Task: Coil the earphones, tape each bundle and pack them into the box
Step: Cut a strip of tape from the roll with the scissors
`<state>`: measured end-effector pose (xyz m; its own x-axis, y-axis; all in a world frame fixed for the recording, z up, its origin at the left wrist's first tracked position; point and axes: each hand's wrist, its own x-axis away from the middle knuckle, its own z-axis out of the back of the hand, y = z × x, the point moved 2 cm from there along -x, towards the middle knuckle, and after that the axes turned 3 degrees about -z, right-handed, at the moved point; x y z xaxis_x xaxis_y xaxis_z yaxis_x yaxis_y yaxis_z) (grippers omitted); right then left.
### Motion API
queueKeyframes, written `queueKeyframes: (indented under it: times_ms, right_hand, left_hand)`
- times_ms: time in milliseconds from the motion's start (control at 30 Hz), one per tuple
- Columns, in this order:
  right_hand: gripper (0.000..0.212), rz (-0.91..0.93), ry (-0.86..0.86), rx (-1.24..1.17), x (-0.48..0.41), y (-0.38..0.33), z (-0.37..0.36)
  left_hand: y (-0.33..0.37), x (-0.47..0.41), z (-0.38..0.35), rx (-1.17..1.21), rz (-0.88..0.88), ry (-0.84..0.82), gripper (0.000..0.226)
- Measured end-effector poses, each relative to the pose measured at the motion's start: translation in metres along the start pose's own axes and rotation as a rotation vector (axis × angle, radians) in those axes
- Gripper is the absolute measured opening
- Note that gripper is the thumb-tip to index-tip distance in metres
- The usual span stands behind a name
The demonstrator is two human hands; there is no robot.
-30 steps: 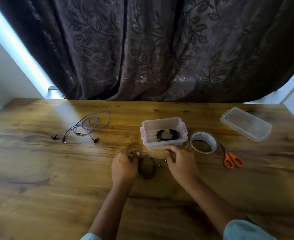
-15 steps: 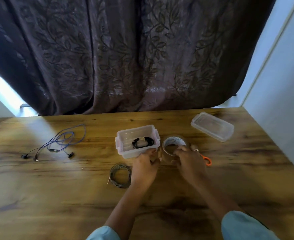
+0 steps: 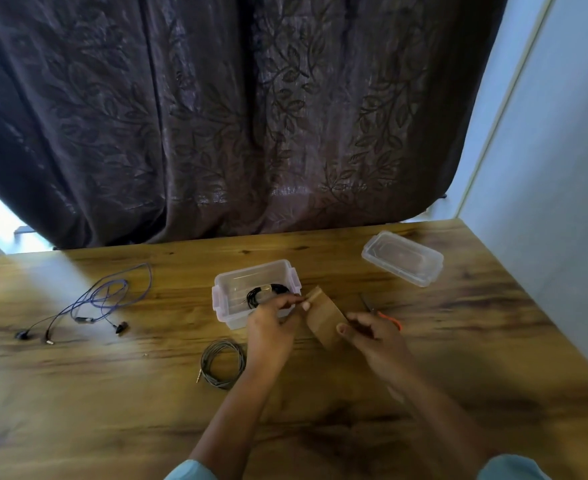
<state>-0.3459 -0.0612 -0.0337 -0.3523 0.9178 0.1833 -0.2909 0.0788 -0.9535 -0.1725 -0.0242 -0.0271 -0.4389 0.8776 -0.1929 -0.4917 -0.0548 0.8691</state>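
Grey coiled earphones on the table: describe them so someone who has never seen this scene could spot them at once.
On the wooden table, look on the near side of the clear box, just left of the wrist of the left hand. The grey coil lies flat there; the black coil sits inside the box, and the purple earphones far left are uncoiled.

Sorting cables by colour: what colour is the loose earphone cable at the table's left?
The loose earphone cable is bluish purple; head view.

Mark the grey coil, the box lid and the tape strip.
grey coil [image 3: 205,362], head view, left arc of the ring.
box lid [image 3: 402,258], head view, centre of the panel.
tape strip [image 3: 323,322], head view, mid-length of the strip.
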Motion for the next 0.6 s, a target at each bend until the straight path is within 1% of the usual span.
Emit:
queueKeyframes:
  times_ms: [100,167,233,367,500,600]
  right_hand:
    - [0.013,-0.034,-0.043,-0.112,0.007,0.001,-0.001]
    - [0.013,-0.033,-0.076,-0.161,0.010,-0.001,0.000]
    - [0.014,-0.040,-0.109,-0.155,0.011,-0.003,0.001]
    - [0.011,-0.069,-0.147,-0.138,0.011,-0.001,0.001]
    - [0.011,-0.084,-0.143,-0.124,0.013,0.001,0.000]
    - [0.012,-0.073,-0.134,-0.103,0.014,0.000,0.000]
  left_hand:
    - [0.009,-0.004,-0.001,-0.037,-0.050,-0.047,0.006]
    - [0.013,-0.006,-0.003,-0.044,-0.068,-0.093,0.007]
    - [0.016,-0.006,-0.004,-0.041,-0.077,-0.114,0.008]
    - [0.022,-0.008,-0.002,0.021,-0.127,-0.119,0.017]
    - [0.023,-0.010,-0.002,-0.082,-0.186,-0.138,0.021]
    - [0.019,-0.014,-0.003,-0.145,-0.153,-0.101,0.033]
